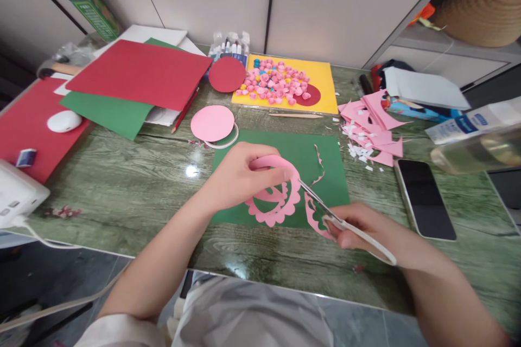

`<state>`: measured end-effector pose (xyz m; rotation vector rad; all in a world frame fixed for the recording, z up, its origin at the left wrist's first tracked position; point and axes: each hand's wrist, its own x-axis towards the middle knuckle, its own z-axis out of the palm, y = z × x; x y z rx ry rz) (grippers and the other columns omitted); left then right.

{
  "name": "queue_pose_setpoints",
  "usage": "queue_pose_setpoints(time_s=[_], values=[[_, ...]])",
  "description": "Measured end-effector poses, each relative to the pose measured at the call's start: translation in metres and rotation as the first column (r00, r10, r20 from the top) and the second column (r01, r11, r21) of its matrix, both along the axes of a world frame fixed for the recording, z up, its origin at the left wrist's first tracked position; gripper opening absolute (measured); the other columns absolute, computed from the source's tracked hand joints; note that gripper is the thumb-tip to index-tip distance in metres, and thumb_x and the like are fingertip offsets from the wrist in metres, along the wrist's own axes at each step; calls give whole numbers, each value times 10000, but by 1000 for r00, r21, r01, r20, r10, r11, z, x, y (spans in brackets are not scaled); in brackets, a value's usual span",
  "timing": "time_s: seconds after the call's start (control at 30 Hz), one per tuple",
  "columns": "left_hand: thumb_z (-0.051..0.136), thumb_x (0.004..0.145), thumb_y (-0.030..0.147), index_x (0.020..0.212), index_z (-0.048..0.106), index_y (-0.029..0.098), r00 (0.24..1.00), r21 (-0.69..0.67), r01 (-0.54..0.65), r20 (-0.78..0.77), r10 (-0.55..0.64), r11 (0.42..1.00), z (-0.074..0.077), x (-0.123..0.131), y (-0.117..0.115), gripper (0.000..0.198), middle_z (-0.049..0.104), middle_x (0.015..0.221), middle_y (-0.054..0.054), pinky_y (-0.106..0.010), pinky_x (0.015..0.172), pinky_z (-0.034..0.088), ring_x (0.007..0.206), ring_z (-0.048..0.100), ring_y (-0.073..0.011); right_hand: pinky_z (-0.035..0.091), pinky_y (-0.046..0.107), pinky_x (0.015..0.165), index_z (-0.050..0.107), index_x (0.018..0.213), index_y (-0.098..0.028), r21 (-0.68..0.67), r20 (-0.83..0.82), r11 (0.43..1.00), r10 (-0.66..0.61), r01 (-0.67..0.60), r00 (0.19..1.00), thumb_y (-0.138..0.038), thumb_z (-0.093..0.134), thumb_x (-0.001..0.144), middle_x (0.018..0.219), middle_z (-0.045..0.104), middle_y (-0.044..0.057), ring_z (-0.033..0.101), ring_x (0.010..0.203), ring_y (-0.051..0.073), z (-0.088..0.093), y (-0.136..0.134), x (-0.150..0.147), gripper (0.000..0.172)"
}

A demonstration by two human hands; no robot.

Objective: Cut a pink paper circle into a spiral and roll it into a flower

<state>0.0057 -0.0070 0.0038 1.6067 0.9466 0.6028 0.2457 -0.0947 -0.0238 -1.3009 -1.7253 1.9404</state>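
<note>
My left hand [240, 173] is closed on a pink paper piece [273, 195] cut into a scalloped spiral, held just above a green paper sheet [305, 152]. My right hand [358, 230] grips white-handled scissors [345, 225], whose blades point left into the pink paper's edge. A trimmed pink strip [312, 214] hangs by the blades. A pink paper disc [212, 122] lies on a white ring a little beyond my left hand.
A yellow board [325, 87] with several small pink paper roses and a red disc [227, 74] sits at the back. Red [138, 73] and green sheets lie left, pink scraps [374, 124] right, a phone [425, 198] beside my right hand, a white mouse [64, 121] far left.
</note>
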Motion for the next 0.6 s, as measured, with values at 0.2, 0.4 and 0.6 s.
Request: queue_pose_setpoints(time_s=[0.2,0.4,0.6], values=[[579,750,289,562,531,124,998,0,59,-35,-59,998,0,1,1,255,460,540,22,-178,422,293,488,413,-59,142,245,504,357,635,-192,-54,21,998,-20,21,1000,-700,475,733,613,257,-60,192,559,100,9,1,-6,530],[582,737,254,551,516,121,995,23,77,-71,-75,997,2,1,2,237,437,528,34,-162,423,276,500,381,-48,146,242,496,346,643,-191,-60,22,998,11,-10,1000,-706,457,741,597,272,-64,209,545,94,-3,-3,1,536],[564,745,244,587,558,126,985,-59,142,-95,-147,988,4,-4,2,197,477,513,31,-154,398,302,470,405,-50,155,241,502,361,611,-183,-103,112,994,41,-29,993,-702,497,720,585,271,-63,224,546,92,7,2,-5,548]])
